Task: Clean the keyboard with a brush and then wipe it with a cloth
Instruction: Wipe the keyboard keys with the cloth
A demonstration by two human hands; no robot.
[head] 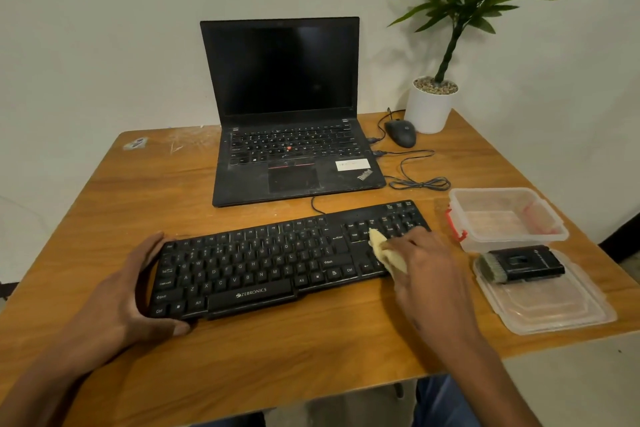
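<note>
Hand (420, 262) wipes keyboard's (263, 267) right edge.

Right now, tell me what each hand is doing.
Left hand: grips the keyboard's left end.
Right hand: holds the cloth against the keys.

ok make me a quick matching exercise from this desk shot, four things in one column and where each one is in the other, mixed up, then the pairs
Things:
1. cloth
2. brush
3. mouse
4. left hand

Places:
A. lying on the clear lid right of the keyboard
B. gripping the keyboard's left end
C. beside the white plant pot
D. under the right hand on the keyboard's right side

Pairs: 1-D, 2-A, 3-C, 4-B
</note>
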